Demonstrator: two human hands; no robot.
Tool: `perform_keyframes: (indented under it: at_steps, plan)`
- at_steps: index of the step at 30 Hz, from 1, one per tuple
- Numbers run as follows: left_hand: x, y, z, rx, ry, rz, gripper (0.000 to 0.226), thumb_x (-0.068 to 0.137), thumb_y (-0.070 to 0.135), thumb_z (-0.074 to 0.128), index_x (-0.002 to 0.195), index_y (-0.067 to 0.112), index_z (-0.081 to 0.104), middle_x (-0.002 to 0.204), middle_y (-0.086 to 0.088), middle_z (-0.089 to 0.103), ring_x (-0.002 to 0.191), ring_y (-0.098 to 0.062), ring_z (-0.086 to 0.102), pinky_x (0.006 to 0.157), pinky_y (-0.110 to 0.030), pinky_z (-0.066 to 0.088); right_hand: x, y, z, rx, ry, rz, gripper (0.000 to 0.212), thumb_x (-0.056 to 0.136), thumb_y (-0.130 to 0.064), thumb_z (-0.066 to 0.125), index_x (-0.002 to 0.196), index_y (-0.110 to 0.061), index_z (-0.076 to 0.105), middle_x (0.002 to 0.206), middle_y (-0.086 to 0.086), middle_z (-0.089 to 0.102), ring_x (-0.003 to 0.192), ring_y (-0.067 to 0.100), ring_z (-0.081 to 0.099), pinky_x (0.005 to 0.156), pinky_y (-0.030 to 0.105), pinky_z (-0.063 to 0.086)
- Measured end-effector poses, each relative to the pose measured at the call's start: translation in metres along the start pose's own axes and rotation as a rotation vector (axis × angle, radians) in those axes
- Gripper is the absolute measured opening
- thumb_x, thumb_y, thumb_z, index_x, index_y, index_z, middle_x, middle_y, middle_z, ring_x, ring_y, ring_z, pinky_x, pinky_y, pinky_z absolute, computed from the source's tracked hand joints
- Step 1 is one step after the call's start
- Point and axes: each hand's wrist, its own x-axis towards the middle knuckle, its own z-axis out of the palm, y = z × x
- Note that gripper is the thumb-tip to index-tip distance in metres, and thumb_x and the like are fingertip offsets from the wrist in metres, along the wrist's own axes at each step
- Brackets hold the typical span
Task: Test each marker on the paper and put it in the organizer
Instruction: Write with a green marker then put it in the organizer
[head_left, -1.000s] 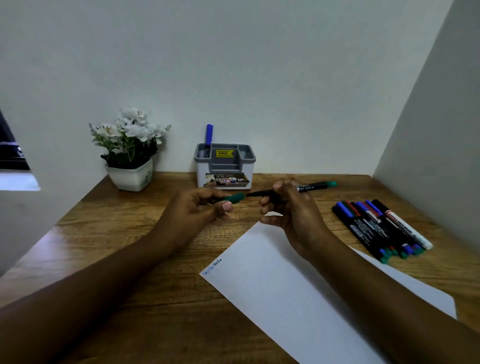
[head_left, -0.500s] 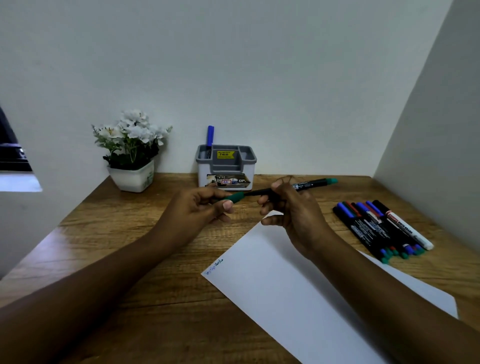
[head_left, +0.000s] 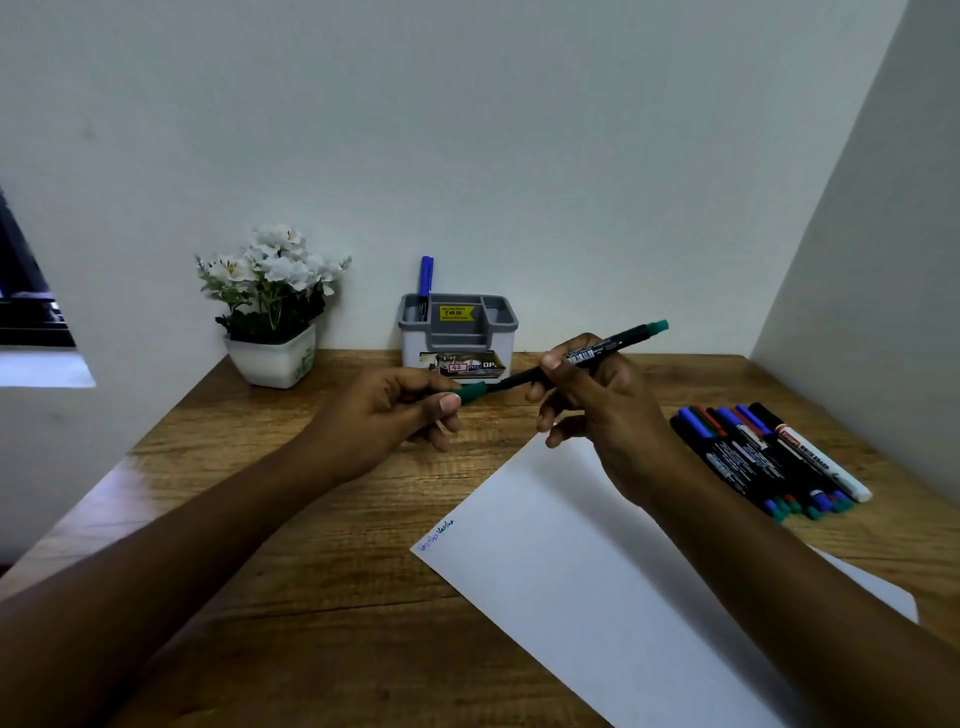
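A black marker with green ends (head_left: 618, 347) is held above the desk, its far end tilted up to the right. My right hand (head_left: 597, 410) grips its barrel. My left hand (head_left: 395, 415) pinches its green cap (head_left: 471, 392) at the near end; the cap sits on the marker. The white paper (head_left: 597, 571) lies below, with small blue and green scribbles (head_left: 439, 534) at its left corner. The grey organizer (head_left: 460, 332) stands at the back against the wall with one blue marker (head_left: 426, 278) upright in its left slot.
Several markers (head_left: 769, 457) lie side by side on the wooden desk (head_left: 311, 519) to the right of the paper. A white pot of white flowers (head_left: 270, 312) stands at the back left. Walls close the desk at the back and right.
The marker's far end has risen, so it now slopes up to the right. Both hands have stayed on it, the left on the green cap.
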Motion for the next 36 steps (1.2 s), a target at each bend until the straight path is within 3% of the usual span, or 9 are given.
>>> perform_keyframes:
  at_steps: [4, 9, 16, 25, 28, 31, 33, 36]
  plan:
    - [0.000, 0.002, 0.000, -0.011, -0.050, -0.036, 0.018, 0.078, 0.021, 0.058, 0.088, 0.009, 0.066, 0.073, -0.006, 0.072, 0.063, -0.021, 0.068, 0.066, -0.029, 0.058, 0.001, -0.001, 0.002, -0.058, -0.037, -0.022, 0.018, 0.085, -0.028, 0.057, 0.086, -0.010, 0.057, 0.070, 0.001, 0.067, 0.048, 0.017, 0.056, 0.047, 0.029, 0.048]
    - [0.000, 0.009, 0.003, -0.034, -0.040, -0.057, 0.015, 0.082, 0.020, 0.055, 0.084, 0.009, 0.064, 0.069, -0.006, 0.070, 0.057, -0.018, 0.066, 0.060, -0.024, 0.055, 0.001, 0.000, 0.004, -0.057, -0.041, -0.057, 0.010, 0.089, -0.018, 0.058, 0.079, -0.015, 0.055, 0.063, 0.001, 0.062, 0.040, 0.017, 0.050, 0.043, 0.023, 0.042]
    - [0.003, 0.015, 0.001, -0.036, -0.005, -0.084, 0.015, 0.089, 0.018, 0.054, 0.089, 0.008, 0.064, 0.066, -0.003, 0.068, 0.054, -0.015, 0.064, 0.058, -0.022, 0.054, 0.015, 0.004, 0.017, -0.032, -0.121, 0.023, 0.008, 0.087, -0.018, 0.063, 0.080, -0.020, 0.061, 0.062, -0.003, 0.061, 0.042, 0.013, 0.047, 0.044, 0.022, 0.037]
    - [0.008, 0.005, 0.013, -0.126, 0.027, -0.154, 0.011, 0.087, 0.012, 0.058, 0.084, 0.007, 0.067, 0.065, -0.004, 0.071, 0.057, -0.010, 0.068, 0.051, -0.016, 0.051, 0.017, 0.015, 0.011, -0.046, -0.146, 0.080, 0.006, 0.088, -0.019, 0.061, 0.086, -0.014, 0.059, 0.061, -0.002, 0.061, 0.043, 0.011, 0.045, 0.039, 0.018, 0.031]
    - [0.021, 0.008, 0.013, -0.144, 0.169, -0.057, 0.020, 0.080, 0.024, 0.064, 0.092, 0.010, 0.070, 0.081, -0.006, 0.075, 0.075, -0.014, 0.071, 0.066, -0.021, 0.055, 0.031, 0.000, 0.014, -0.019, -0.072, 0.029, 0.007, 0.090, -0.018, 0.059, 0.093, -0.012, 0.058, 0.062, 0.002, 0.058, 0.041, 0.011, 0.044, 0.039, 0.019, 0.033]
    - [0.041, -0.007, 0.008, -0.098, 0.453, 0.068, 0.045, 0.071, 0.036, 0.070, 0.111, 0.015, 0.064, 0.109, -0.002, 0.069, 0.102, -0.010, 0.063, 0.084, -0.024, 0.049, 0.053, -0.017, 0.013, -0.088, 0.026, -0.062, 0.012, 0.095, -0.016, 0.051, 0.101, -0.008, 0.058, 0.068, 0.007, 0.059, 0.041, 0.009, 0.048, 0.038, 0.020, 0.038]
    - [0.058, -0.033, -0.003, 0.028, 0.603, -0.002, 0.067, 0.073, 0.036, 0.074, 0.133, 0.022, 0.048, 0.135, 0.001, 0.051, 0.121, -0.010, 0.047, 0.092, -0.025, 0.043, 0.074, -0.020, 0.005, -0.226, 0.024, -0.089, 0.017, 0.098, -0.014, 0.047, 0.110, -0.013, 0.057, 0.088, 0.005, 0.067, 0.056, 0.011, 0.060, 0.043, 0.021, 0.045]
    - [0.084, -0.066, -0.018, 0.114, 0.622, -0.252, 0.105, 0.063, 0.042, 0.082, 0.147, 0.030, 0.020, 0.152, -0.006, 0.028, 0.135, -0.023, 0.033, 0.103, -0.037, 0.038, 0.114, -0.018, -0.006, -0.417, -0.079, -0.063, 0.034, 0.099, -0.011, 0.040, 0.132, -0.018, 0.049, 0.117, 0.004, 0.061, 0.084, 0.017, 0.066, 0.055, 0.029, 0.056]
